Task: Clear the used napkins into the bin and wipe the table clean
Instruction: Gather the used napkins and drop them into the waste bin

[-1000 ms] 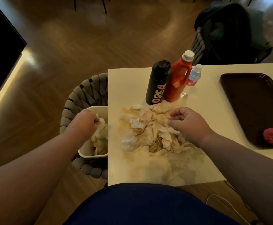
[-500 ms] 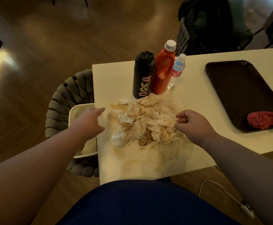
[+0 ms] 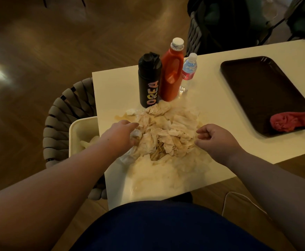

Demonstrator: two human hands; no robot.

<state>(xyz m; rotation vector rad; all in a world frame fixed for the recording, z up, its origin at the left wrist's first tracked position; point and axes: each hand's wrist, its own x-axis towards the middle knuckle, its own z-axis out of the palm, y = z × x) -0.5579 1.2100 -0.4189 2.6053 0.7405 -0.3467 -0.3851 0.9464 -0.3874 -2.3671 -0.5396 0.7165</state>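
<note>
A heap of crumpled, brown-stained napkins (image 3: 166,134) lies on the white table (image 3: 211,98), with wet brown smears around it. My left hand (image 3: 121,136) rests on the heap's left edge, fingers curled into the paper. My right hand (image 3: 215,140) sits at the heap's right edge, fingers bent and touching the napkins. A white bin (image 3: 79,131) stands on a woven chair just left of the table, with some napkins inside. A red cloth (image 3: 293,121) lies on a dark tray.
A black bottle (image 3: 149,80), an orange jug (image 3: 171,73) and a small water bottle (image 3: 188,69) stand just behind the heap. The dark tray (image 3: 260,91) is at the right. The woven chair (image 3: 63,113) holds the bin. A chair with dark bags (image 3: 229,24) stands behind the table.
My left hand left the bin, where it dropped napkins, and moved right onto the heap. My right hand stayed at the heap's right edge. The view shifted.
</note>
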